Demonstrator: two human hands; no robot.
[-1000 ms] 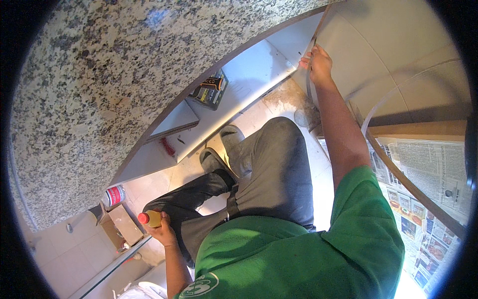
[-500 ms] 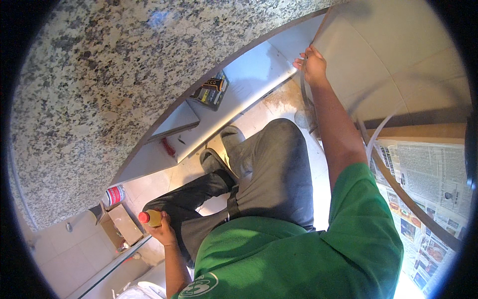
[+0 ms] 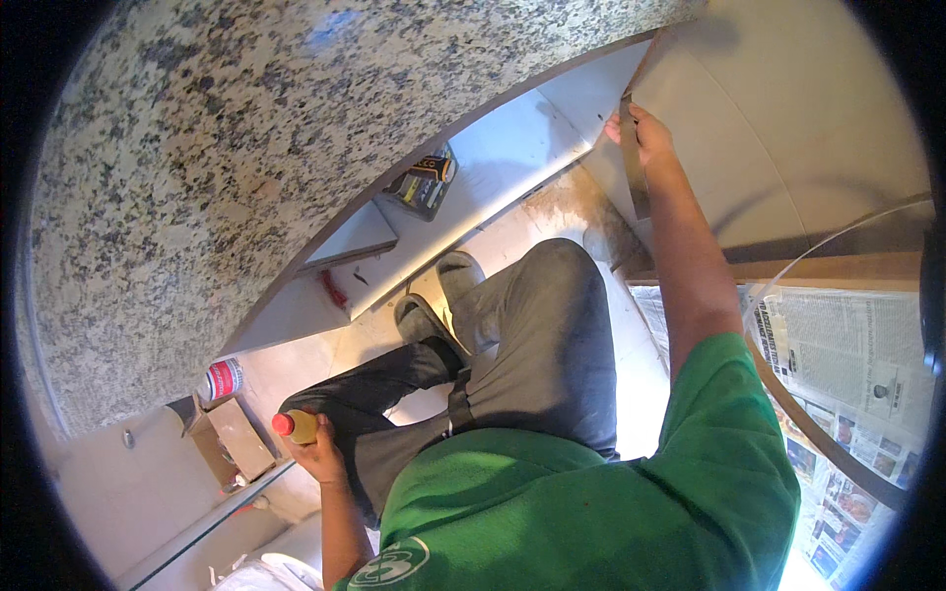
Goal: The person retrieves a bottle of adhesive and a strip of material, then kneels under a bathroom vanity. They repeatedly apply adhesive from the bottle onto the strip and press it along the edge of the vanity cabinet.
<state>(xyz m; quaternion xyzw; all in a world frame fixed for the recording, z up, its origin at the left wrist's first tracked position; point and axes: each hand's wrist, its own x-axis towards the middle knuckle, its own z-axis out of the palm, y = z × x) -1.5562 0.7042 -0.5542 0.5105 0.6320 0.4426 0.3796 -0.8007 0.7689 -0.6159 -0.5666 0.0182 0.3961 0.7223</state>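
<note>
At the lower left, my left hand (image 3: 321,459) is closed around a small yellowish bottle (image 3: 304,426) with a red cap, above my left thigh. My right arm reaches far forward to the upper right. There my right hand (image 3: 648,136) pinches a flat, flexible brown strip of edge banding (image 3: 636,182), beside the end of the open cabinet (image 3: 562,118). The strip's flat side shows below my fingers, and part of it is hidden by my forearm. A long curved strip (image 3: 838,428) hangs on the right; whether it joins the held one I cannot tell.
A speckled granite slab (image 3: 197,177) covers the upper left. Inside the cabinet lie a dark blister pack (image 3: 424,182) and a red-handled tool (image 3: 332,289). A red-and-white can (image 3: 225,379) and cardboard box (image 3: 244,439) stand left. Newspaper (image 3: 833,340) covers a surface at right.
My right hand has shifted slightly right and closer to me, and the strip now turns its flat face to view. The loops at right have swung. My left hand stays nearly still.
</note>
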